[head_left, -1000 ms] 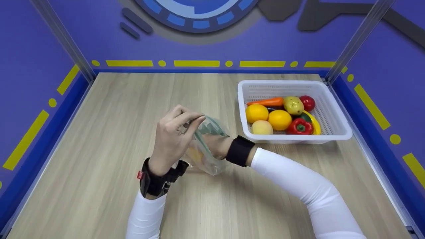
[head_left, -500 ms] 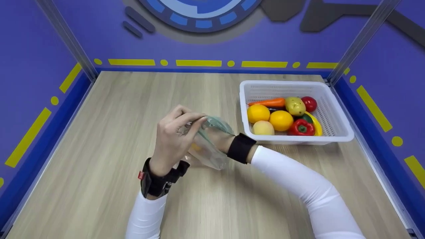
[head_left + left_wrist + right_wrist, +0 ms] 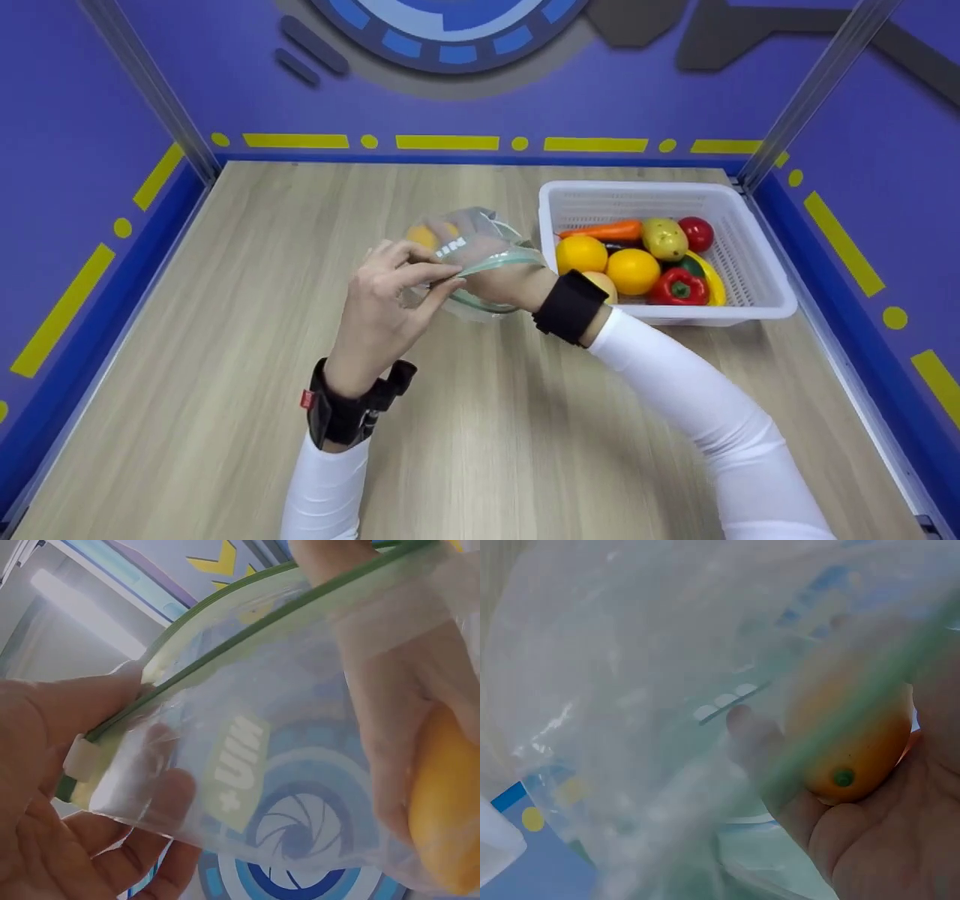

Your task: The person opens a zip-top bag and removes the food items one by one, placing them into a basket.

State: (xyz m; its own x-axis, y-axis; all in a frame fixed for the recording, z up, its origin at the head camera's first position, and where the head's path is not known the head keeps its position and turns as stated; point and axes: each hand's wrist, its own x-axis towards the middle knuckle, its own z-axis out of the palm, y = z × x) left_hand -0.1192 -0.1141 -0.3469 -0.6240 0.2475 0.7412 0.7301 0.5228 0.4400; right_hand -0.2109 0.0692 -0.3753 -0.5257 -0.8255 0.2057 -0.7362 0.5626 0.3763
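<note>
A clear zip bag (image 3: 491, 225) with a green seal is held up above the table in the head view, its mouth facing the right arm. My left hand (image 3: 390, 304) pinches one corner of that mouth between thumb and fingers. Inside the bag is my right hand (image 3: 506, 283), wrist passing through the mouth. It grips an orange (image 3: 422, 236), seen through the plastic. In the left wrist view the orange (image 3: 446, 795) sits low in the bag at the right. The right wrist view shows the orange's (image 3: 855, 757) green stem spot, with fingers curled around it.
Right of the hands stands a white basket (image 3: 776, 304) with a carrot (image 3: 607, 231), a red bell pepper (image 3: 681, 286), two more oranges (image 3: 632, 271), a potato-like piece (image 3: 664, 239) and other produce. Blue walls (image 3: 480, 105) enclose the wooden table (image 3: 225, 337).
The bag has swung up and away, so its printed side and the orange now show beyond my left hand. My right wrist has moved slightly right; the left hand keeps its pinch.
</note>
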